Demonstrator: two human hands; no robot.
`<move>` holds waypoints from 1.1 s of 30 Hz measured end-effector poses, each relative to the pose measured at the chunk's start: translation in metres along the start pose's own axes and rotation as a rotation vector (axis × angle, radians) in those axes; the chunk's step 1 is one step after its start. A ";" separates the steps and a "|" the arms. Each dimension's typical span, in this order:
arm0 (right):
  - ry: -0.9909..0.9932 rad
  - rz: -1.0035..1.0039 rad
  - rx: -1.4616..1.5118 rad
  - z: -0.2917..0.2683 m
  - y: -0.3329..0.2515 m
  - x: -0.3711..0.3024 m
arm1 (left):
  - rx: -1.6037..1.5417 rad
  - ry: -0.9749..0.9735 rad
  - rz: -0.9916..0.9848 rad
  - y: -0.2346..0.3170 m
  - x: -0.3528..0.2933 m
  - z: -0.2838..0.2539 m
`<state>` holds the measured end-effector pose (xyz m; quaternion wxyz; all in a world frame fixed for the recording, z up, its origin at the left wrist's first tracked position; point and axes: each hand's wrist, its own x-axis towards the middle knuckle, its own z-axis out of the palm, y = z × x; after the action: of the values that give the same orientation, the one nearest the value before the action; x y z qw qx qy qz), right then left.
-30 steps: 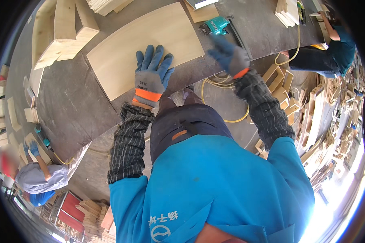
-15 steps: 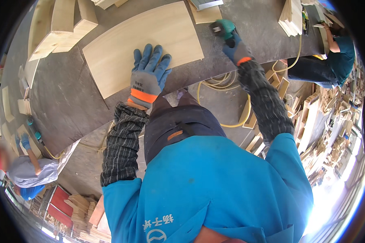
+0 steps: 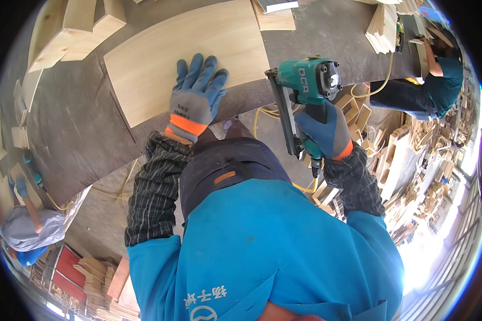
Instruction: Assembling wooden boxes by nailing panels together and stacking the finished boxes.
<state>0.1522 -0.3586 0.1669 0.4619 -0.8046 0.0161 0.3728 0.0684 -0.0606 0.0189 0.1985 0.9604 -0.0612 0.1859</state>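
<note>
My left hand (image 3: 196,95), in a blue and grey glove with an orange cuff, lies with fingers stretched out on a pale wooden board (image 3: 144,69). The board rests flat on the dark workbench (image 3: 75,134). A green air nailer (image 3: 308,80) is gripped by the handle in my gloved right hand (image 3: 326,128), fingers wrapped round it. The tool is raised off the bench, just right of the board, with its black magazine toward me. An air fitting shows at the bottom of its handle.
Joined wooden pieces (image 3: 80,32) stand at the far left of the bench, stacked thin boards (image 3: 383,29) at the far right. A yellow hose (image 3: 383,88) hangs over the edge. One person (image 3: 439,75) works at right, another (image 3: 32,224) at left. Wood scraps (image 3: 407,160) lie on the floor.
My right hand has lifted the air nailer off the bench and brought it nearer to me. My left hand stays spread on the board.
</note>
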 end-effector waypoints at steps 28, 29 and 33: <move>0.007 0.084 0.002 0.013 -0.003 -0.002 | 0.004 0.030 0.001 -0.003 -0.006 0.004; 0.003 0.077 0.000 0.015 -0.004 -0.003 | -0.001 0.035 0.002 -0.003 -0.007 0.005; 0.031 0.059 0.028 0.016 -0.009 -0.004 | 0.010 0.025 0.004 -0.007 -0.009 0.005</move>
<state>0.1431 -0.3426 0.1706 0.4617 -0.8028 0.0523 0.3736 0.0635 -0.0554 0.0091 0.1941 0.9588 -0.0599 0.1984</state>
